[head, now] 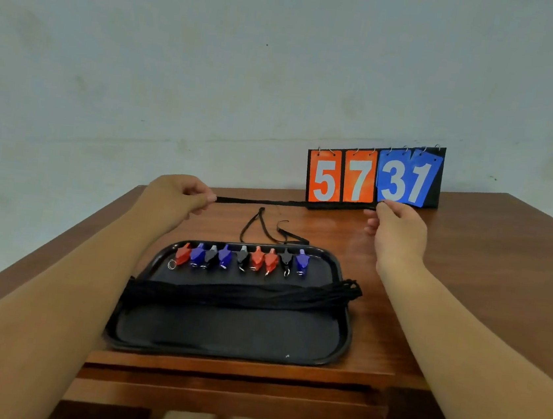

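A black lanyard strap is stretched level above the table between my two hands. My left hand pinches its left end and my right hand pinches its right end. Below them a black tray holds a row of several red, blue and black whistles along its far side. A bundle of black lanyards lies across the tray's middle. Another loose black lanyard lies on the table just beyond the tray.
A flip scoreboard reading 5 7 in orange and 3 1 in blue stands at the back right of the brown wooden table. A pale wall rises behind the table. The table's front edge lies just below the tray.
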The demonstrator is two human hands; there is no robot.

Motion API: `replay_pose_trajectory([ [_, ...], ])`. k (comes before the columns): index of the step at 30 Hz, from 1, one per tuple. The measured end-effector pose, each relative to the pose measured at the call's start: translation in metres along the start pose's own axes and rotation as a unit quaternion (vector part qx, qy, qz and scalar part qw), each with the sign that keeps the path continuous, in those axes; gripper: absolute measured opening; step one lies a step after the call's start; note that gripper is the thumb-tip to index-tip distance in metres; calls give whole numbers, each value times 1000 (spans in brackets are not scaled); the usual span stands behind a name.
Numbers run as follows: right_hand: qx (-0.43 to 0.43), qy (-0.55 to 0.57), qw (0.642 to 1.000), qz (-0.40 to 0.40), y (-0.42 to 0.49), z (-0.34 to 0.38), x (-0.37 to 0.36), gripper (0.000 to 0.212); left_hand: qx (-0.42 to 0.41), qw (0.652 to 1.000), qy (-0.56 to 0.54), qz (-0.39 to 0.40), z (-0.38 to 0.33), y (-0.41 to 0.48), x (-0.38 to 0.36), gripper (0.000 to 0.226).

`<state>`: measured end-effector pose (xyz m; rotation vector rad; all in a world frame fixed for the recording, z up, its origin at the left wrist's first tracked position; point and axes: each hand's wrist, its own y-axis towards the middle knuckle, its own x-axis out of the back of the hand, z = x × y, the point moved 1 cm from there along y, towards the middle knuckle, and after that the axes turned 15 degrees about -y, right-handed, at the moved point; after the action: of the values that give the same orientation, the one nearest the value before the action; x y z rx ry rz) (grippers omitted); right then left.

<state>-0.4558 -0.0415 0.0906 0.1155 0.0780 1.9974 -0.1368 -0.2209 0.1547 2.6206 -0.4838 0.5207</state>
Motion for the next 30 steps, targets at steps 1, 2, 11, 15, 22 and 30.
replay_pose_trajectory([
  [1, 5, -3, 1000, 3, -4, 2, 1, 19, 2, 1000, 0, -3, 2, -4, 6, 10],
  [2, 13, -13, 1000, 6, -8, 4, 3, 20, 4, 1000, 0, -1, 4, -8, 12, 12],
  [11, 92, -138, 986, 13, -56, 12, 22, 21, 7, 996, -66, -54, 18, -52, 51, 7],
  [15, 106, -215, 971, 20, -76, 9, 28, 23, 5, 995, -66, -69, 26, -73, 62, 9],
  [22, 143, -298, 943, 44, -102, -5, 30, 25, 11, 995, -60, -81, 37, -108, 78, 14],
  [30, 161, -325, 931, 33, -123, -10, 34, 14, 7, 996, -55, -65, 53, -133, 81, 15],
])
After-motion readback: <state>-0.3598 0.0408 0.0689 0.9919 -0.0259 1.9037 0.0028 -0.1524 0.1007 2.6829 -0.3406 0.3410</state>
